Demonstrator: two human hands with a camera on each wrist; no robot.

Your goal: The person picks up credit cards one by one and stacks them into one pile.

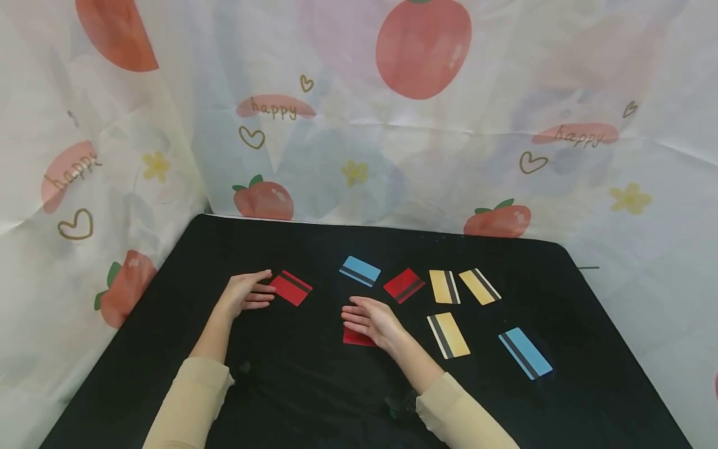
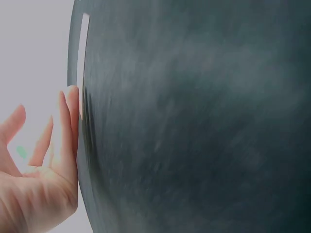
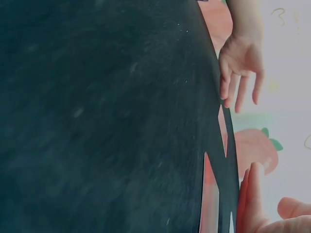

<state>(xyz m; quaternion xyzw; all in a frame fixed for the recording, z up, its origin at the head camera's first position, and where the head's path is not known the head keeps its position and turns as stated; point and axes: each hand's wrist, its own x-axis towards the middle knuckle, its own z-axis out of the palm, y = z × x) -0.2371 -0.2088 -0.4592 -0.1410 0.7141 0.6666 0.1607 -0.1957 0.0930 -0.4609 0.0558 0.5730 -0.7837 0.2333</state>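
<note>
At the left of the head view, my left hand [image 1: 248, 293] has its fingers extended, the tips right at the edge of a red card [image 1: 291, 289] with a dark stripe. In the left wrist view, the fingers of that hand [image 2: 56, 150] reach a thin, pale card edge [image 2: 83, 53]. My right hand [image 1: 377, 321], palm turned to the left with straight fingers, overlaps a second red card [image 1: 358, 338] and hides part of it. Neither hand grips anything. The right wrist view has both red cards lying flat, beside the right hand [image 3: 257, 208].
Farther back lie a blue card [image 1: 359, 271], a third red card [image 1: 404, 285] and two gold cards [image 1: 445, 287]. Another gold card [image 1: 449, 335] and a blue card [image 1: 525, 353] are to the right. The black table [image 1: 303, 386] is bordered by printed curtains [image 1: 336, 156].
</note>
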